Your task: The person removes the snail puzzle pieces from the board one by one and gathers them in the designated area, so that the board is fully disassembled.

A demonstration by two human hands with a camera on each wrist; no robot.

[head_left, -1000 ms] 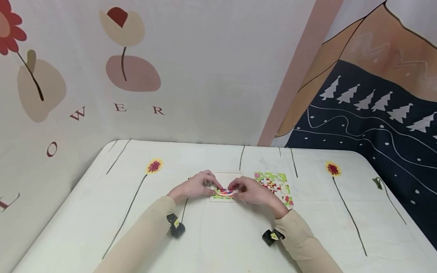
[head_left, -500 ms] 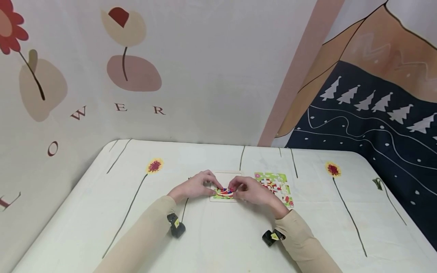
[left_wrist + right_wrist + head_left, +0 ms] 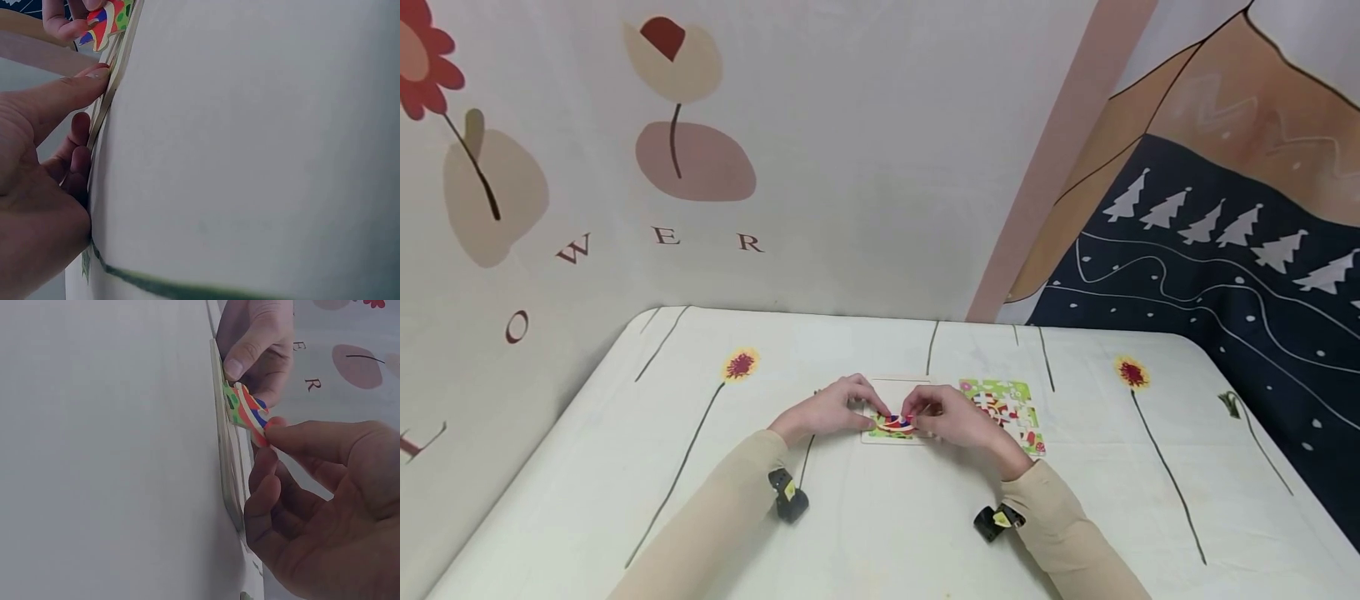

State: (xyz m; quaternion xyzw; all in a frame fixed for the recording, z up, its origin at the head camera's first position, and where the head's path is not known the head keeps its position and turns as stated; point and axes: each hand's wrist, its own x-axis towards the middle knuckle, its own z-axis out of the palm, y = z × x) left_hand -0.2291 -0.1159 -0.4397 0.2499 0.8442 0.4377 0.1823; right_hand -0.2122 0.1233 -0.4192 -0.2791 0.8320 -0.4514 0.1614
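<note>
A shallow light-coloured puzzle board (image 3: 898,387) lies on the table between both hands, with brightly printed pieces along its near side. My right hand (image 3: 958,417) pinches a red, blue and green puzzle piece (image 3: 249,411) between thumb and forefinger. That piece stands tilted over the board, its green end low by the board's edge. At the board's left side, my left hand (image 3: 833,406) grips with its thumb (image 3: 87,87) at the near rim and other fingers curled by the left edge. In the right wrist view, the left thumb's tip is right beside the piece's green end.
To the right, partly behind the right hand, lies another puzzle (image 3: 1015,396) in green, red and white, with white gaps among its pieces. The white tablecloth (image 3: 880,525) has printed flowers. A patterned cloth wall (image 3: 850,233) rises behind the table.
The right hand has risen slightly, and the printed piece in its fingers has tilted up, changing how its red and blue parts show. The left hand stays in place.
</note>
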